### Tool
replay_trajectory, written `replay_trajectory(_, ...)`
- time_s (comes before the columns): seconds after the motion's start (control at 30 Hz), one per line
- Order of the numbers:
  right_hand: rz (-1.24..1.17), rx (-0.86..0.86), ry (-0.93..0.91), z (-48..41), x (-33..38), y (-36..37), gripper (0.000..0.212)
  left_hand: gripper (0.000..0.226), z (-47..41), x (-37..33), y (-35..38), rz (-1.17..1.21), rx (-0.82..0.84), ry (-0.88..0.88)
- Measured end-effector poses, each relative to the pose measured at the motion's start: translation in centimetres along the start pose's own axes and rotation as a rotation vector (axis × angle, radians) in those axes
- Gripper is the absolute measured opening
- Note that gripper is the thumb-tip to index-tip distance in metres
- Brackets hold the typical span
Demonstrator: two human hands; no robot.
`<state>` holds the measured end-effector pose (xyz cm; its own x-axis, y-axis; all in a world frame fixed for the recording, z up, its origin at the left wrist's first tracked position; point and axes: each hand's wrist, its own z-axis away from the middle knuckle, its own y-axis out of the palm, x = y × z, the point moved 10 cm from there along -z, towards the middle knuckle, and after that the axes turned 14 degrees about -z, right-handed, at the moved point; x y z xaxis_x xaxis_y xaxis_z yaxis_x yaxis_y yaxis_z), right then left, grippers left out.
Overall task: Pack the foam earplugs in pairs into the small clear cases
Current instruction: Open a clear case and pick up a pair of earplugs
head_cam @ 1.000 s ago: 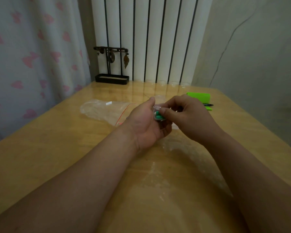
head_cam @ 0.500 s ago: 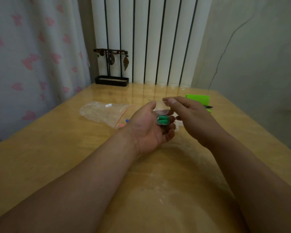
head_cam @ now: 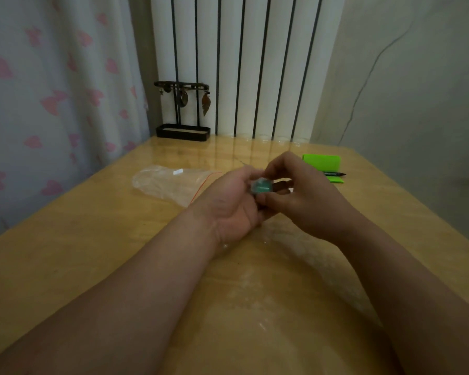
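A small clear case (head_cam: 261,186) with green foam earplugs inside sits between my two hands above the middle of the wooden table (head_cam: 65,253). My left hand (head_cam: 232,207) cradles the case in its curled fingers, palm up. My right hand (head_cam: 299,196) pinches the case from the right, thumb below and fingers over its top. Whether the lid is fully down I cannot tell; the picture is blurred there.
A clear zip bag (head_cam: 171,182) with a red seal line lies left of my hands. Green sticky notes (head_cam: 322,163) and a black pen (head_cam: 333,174) lie at the far right. A black jewellery stand (head_cam: 183,115) stands at the table's back edge.
My right hand, which had drawn back from the open case, has come onto it again and now pinches it. The case's green contents are partly covered by its fingers.
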<state>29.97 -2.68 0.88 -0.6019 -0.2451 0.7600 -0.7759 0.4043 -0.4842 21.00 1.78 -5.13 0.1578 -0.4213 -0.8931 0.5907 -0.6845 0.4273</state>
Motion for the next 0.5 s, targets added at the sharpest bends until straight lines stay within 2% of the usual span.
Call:
replay_trajectory(0.1,-0.062,0.025,0.023,0.0,-0.2,-0.1,0.049,0.032,-0.2,-0.1,-0.1,-0.049,-0.012,0.038)
replay_trajectory(0.2,0.000,0.045,0.017,-0.1,-0.4,-0.4,0.066,0.032,-0.4,-0.2,-0.6,-0.088,-0.055,0.060)
replay_trajectory(0.5,0.112,0.068,-0.022,-0.1,-0.3,-0.1,0.053,0.035,-0.5,-0.3,-0.5,-0.190,-0.111,0.082)
